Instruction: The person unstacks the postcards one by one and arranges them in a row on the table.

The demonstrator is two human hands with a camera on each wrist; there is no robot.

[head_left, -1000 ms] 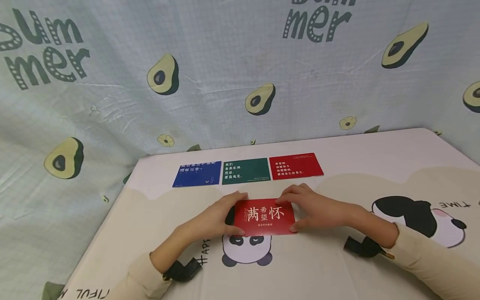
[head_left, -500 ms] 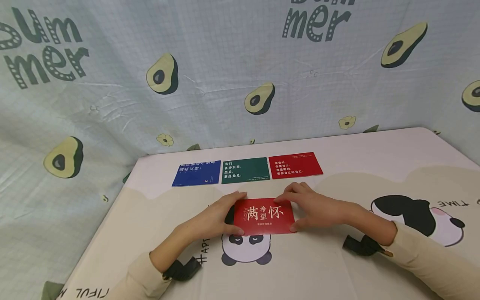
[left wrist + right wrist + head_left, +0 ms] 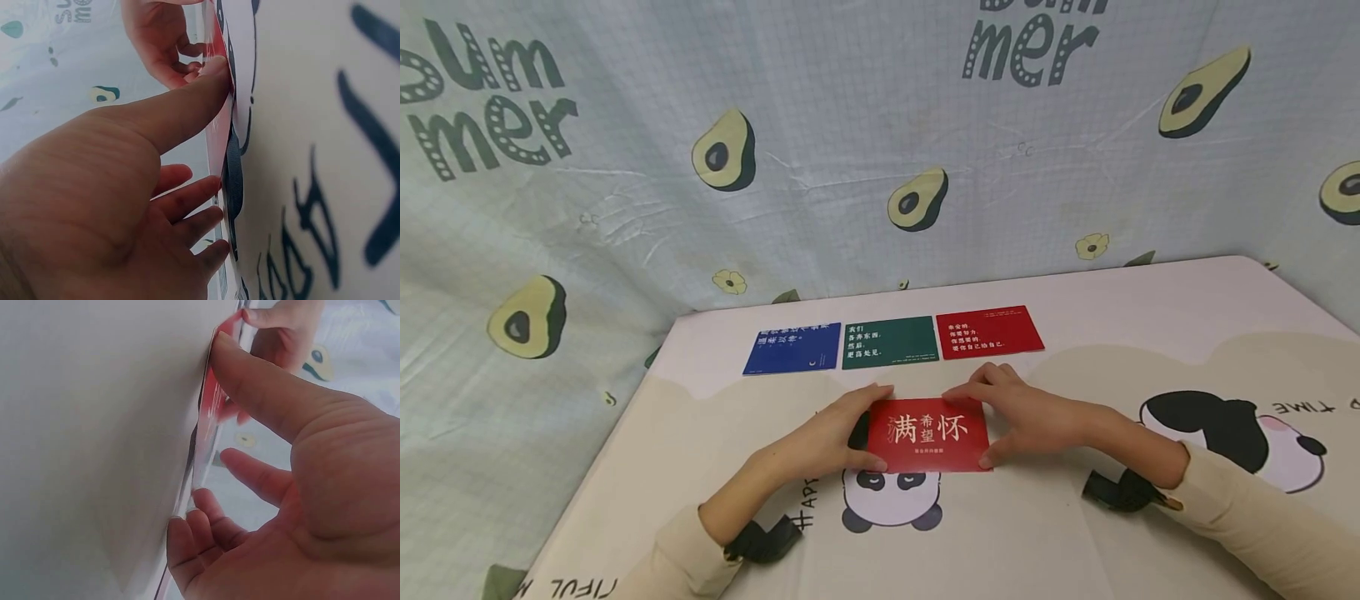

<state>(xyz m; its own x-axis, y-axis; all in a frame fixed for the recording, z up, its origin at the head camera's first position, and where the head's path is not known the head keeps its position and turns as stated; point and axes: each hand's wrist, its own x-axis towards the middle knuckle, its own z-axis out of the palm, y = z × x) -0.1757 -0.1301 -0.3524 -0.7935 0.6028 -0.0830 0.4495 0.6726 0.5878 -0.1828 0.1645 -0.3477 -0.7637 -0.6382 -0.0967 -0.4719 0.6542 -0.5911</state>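
A red card [image 3: 928, 435] with white Chinese characters lies flat or nearly flat on the printed tablecloth, between both hands. At its left end my left hand [image 3: 831, 433] holds it, thumb at the near corner and fingers by the far edge. My right hand [image 3: 1037, 412] holds the right end likewise, thumb at the near corner and a bent finger over the far edge. Seen edge-on in the wrist views, the card [image 3: 209, 406] runs from the right thumb [image 3: 250, 369] toward the other hand. In the left wrist view, the left thumb [image 3: 194, 100] presses on it.
Behind it, side by side, lie a blue card [image 3: 792, 348], a green card [image 3: 891, 342] and another red card [image 3: 989, 332]. The tablecloth [image 3: 1015, 533] bears panda prints. A curtain [image 3: 820, 100] with avocado prints hangs at the table's back and left.
A finger of my right hand has shifted slightly left along the far edge of the held card. The left hand and the cards stay in place.
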